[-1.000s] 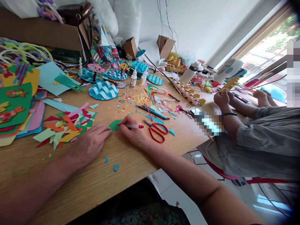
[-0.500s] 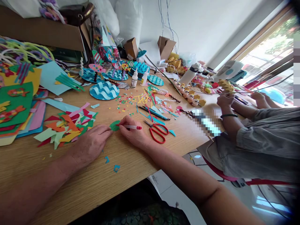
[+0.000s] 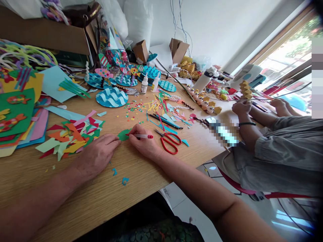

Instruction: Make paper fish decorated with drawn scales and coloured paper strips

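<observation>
Beside a plain white wall [image 3: 217,30] stretches a long, light-brown, wood-grained table [image 3: 101,198], its far side crowded with craft materials; at the right, under a wood-framed window [image 3: 285,43], a co-worker's loose grey sleeve [image 3: 282,144] shows, with a hand [image 3: 241,107] raised near a yellow, ridged strip [image 3: 245,90].

The person's bare forearms slant inward from the two lower corners, the left one low over the tabletop, the right one crossing the table's near edge; the left hand [image 3: 102,151] lies flat, palm down, fingers stretched and held together, their tips at the near-left edge of a small, rounded, green paper piece [image 3: 123,135]; the right hand [image 3: 143,141] rests on its side, thumb and fingers pinched around a slim, clear-barrelled pen with a red end [image 3: 143,136], its tip at the green piece, which lies on the table between the hands.

Left of them spreads a heap of multicoloured paper scraps [image 3: 72,136]; just right lie red-handled metal scissors [image 3: 164,135]; nearer the table's front edge sit tiny blue paper offcuts [image 3: 125,181].
</observation>
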`<state>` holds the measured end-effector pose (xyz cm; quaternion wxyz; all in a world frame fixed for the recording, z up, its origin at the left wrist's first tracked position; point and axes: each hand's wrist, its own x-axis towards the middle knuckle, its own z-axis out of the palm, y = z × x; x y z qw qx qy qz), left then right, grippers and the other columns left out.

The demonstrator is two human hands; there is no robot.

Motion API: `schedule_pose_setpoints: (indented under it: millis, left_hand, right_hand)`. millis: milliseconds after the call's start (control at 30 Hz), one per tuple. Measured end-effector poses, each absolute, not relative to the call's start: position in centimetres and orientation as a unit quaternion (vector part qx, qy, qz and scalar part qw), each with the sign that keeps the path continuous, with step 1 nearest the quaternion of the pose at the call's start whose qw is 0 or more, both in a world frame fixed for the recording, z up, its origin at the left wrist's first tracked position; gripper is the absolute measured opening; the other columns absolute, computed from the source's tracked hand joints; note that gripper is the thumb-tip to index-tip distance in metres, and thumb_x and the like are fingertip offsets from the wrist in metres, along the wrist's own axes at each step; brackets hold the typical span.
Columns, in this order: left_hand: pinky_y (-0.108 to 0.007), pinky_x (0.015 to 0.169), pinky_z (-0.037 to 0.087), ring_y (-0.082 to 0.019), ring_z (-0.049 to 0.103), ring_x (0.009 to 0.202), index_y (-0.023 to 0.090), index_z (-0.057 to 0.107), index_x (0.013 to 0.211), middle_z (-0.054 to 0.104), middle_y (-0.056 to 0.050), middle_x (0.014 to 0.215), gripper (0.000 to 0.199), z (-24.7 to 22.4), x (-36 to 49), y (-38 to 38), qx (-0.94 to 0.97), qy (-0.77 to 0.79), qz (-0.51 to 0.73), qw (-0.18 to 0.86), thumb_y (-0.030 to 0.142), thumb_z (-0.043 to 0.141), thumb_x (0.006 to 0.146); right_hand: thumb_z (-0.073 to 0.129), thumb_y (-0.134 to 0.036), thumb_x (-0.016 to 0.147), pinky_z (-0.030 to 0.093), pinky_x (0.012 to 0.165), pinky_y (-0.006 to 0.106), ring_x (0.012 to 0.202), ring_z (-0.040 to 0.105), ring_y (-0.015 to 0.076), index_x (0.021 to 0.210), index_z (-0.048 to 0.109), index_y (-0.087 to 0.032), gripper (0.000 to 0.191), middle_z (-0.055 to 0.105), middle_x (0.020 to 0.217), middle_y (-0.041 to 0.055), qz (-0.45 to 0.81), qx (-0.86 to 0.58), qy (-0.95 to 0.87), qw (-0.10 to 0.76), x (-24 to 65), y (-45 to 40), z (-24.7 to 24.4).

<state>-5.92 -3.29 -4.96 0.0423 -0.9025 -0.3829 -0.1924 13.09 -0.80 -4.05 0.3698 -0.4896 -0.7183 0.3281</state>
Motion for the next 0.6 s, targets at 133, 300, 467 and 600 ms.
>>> schedule_pose_setpoints:
  millis: [133, 300, 467, 600]
  left_hand:
    - [-0.036, 0.082, 0.051, -0.023, 0.058, 0.097, 0.011, 0.064, 0.099, 0.063, -0.012, 0.101, 0.039, -4.89, -6.0, -3.4, -0.903, -0.38, -0.194, 0.04, 0.015, 0.027, 0.088]
    - [-0.035, 0.081, 0.051, -0.022, 0.058, 0.096, 0.013, 0.064, 0.099, 0.063, -0.012, 0.101, 0.039, -4.83, -5.97, -3.4, -0.902, -0.382, -0.197, 0.035, 0.016, 0.027, 0.089]
    - [-0.036, 0.081, 0.051, -0.023, 0.058, 0.094, 0.012, 0.064, 0.098, 0.063, -0.012, 0.101, 0.039, -4.84, -5.77, -3.26, -0.902, -0.381, -0.201, 0.038, 0.018, 0.027, 0.089]
    - [-0.036, 0.08, 0.051, -0.023, 0.059, 0.093, 0.012, 0.065, 0.097, 0.063, -0.013, 0.101, 0.038, -4.77, -5.72, -3.22, -0.903, -0.374, -0.206, 0.037, 0.018, 0.028, 0.088]
  right_hand:
    - [0.049, -0.019, 0.076, 0.036, 0.052, 0.019, 0.053, 0.045, 0.0076, 0.075, 0.051, -0.019, 0.002, 0.05, 0.061, -0.0055, 0.349, -0.483, -0.704, 0.386, 13.02, -0.7, -4.18]
    - [0.05, -0.02, 0.076, 0.037, 0.054, 0.019, 0.053, 0.046, 0.0076, 0.076, 0.052, -0.019, 0.002, 0.05, 0.06, -0.006, 0.349, -0.484, -0.708, 0.377, 12.86, -0.49, -4.5]
    - [0.049, -0.021, 0.076, 0.037, 0.054, 0.02, 0.054, 0.047, 0.0081, 0.077, 0.053, -0.019, 0.005, 0.052, 0.061, -0.0049, 0.36, -0.483, -0.707, 0.37, 12.76, -0.44, -4.58]
    - [0.049, -0.02, 0.077, 0.038, 0.055, 0.02, 0.056, 0.048, 0.0084, 0.077, 0.053, -0.018, 0.004, 0.052, 0.062, -0.0044, 0.355, -0.481, -0.711, 0.37, 12.75, -0.4, -4.59]
